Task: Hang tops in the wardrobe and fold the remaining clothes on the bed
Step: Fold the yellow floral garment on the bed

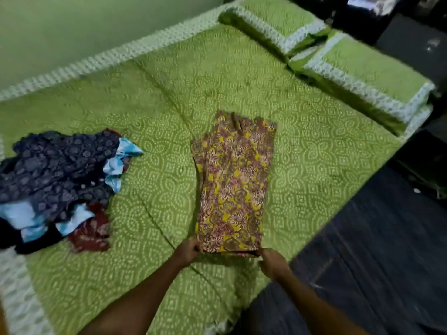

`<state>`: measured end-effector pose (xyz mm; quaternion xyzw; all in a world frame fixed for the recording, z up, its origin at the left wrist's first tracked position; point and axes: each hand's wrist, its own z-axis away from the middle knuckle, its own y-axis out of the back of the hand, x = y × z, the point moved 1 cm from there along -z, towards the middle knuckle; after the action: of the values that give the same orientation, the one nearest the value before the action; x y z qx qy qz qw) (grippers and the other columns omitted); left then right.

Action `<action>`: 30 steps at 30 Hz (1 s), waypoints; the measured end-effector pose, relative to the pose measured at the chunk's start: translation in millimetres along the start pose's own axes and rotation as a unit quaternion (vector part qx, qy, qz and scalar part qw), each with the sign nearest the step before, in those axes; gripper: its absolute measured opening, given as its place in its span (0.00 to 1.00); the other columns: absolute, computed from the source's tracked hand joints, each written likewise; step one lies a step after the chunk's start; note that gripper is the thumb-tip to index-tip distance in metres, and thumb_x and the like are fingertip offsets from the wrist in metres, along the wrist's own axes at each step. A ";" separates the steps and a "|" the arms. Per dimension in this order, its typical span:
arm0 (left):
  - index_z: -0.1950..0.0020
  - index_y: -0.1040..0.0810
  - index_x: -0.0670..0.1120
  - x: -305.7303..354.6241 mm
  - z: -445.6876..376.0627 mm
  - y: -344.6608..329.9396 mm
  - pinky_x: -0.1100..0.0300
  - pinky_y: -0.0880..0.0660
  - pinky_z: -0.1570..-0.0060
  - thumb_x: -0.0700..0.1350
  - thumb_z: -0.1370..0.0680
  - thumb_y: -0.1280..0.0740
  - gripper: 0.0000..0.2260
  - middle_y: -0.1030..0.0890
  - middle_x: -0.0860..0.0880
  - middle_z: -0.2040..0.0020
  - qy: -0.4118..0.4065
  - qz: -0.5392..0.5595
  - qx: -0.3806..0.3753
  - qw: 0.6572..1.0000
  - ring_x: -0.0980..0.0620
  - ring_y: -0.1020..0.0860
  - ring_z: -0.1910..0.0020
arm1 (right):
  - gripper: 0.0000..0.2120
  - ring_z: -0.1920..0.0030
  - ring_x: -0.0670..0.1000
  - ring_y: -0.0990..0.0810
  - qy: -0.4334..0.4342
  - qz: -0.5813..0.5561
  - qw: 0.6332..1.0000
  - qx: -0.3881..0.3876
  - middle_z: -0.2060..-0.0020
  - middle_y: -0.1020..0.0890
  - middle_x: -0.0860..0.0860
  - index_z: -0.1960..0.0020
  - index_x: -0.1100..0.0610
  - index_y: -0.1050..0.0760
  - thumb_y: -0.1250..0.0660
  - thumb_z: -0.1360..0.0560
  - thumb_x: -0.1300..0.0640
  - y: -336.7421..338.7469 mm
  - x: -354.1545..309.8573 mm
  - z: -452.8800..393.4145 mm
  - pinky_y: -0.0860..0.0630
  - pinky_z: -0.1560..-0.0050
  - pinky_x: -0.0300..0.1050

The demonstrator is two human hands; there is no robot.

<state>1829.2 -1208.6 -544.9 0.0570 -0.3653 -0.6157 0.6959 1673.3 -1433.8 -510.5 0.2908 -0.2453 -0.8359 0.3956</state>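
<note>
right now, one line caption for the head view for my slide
Both hands, left hand and right hand, grip the near end of a floral garment laid flat on the green bed.

We see only two forearms and two hands of our own body, entering from the lower edge of the head view. Both forearms are bare all the way to the frame's edge, with no sleeve or cuff reaching into sight. The left hand (187, 250) carries no ring or wristband that we can make out, and the wrist behind it is bare as well. The right hand (272, 262) looks equally unadorned, with a bare wrist. Motion blur softens both hands, so we cannot tell fine details such as nails or small jewellery.
</note>
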 end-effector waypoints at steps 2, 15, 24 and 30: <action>0.40 0.23 0.41 -8.0 0.4 -26.6 0.57 0.27 0.42 0.46 0.29 0.35 0.19 0.22 0.44 0.41 0.059 -0.099 -0.081 0.990 0.47 0.24 0.39 | 0.19 0.36 0.58 0.26 0.002 0.017 0.998 -0.060 0.37 0.25 0.58 0.32 0.56 0.31 0.42 0.23 0.56 -25.2 0.7 2.3 0.30 0.41 0.47; 0.23 0.49 0.48 33.8 -150.0 -88.6 0.48 0.62 0.27 0.67 0.25 0.53 0.36 0.53 0.50 0.23 -0.163 -0.268 0.191 0.930 0.50 0.53 0.23 | 0.34 0.23 0.52 0.56 0.142 0.061 0.982 0.109 0.24 0.56 0.51 0.23 0.56 0.58 0.67 0.24 0.39 -47.0 33.5 -190.9 0.61 0.27 0.45; 0.27 0.39 0.45 5.2 -187.0 -120.0 0.49 0.56 0.28 0.74 0.28 0.55 0.41 0.33 0.42 0.28 -0.199 -0.237 0.298 0.903 0.48 0.47 0.24 | 0.40 0.23 0.54 0.51 0.267 0.178 0.928 0.189 0.23 0.49 0.54 0.23 0.55 0.53 0.57 0.26 0.30 7.6 55.1 -280.9 0.58 0.27 0.47; 0.26 0.40 0.45 2.3 -189.7 -121.8 0.48 0.58 0.27 0.74 0.29 0.53 0.42 0.37 0.43 0.27 -0.202 -0.232 0.324 0.894 0.53 0.54 0.23 | 0.41 0.23 0.54 0.58 0.087 0.071 0.961 0.252 0.23 0.56 0.54 0.23 0.56 0.59 0.56 0.25 0.30 77.6 58.6 -330.2 0.60 0.26 0.50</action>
<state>1839.6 -1309.6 -746.1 0.2367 -0.6539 -0.6055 0.3871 1907.9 -1584.3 -712.5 0.4347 -0.4327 -0.6880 0.3879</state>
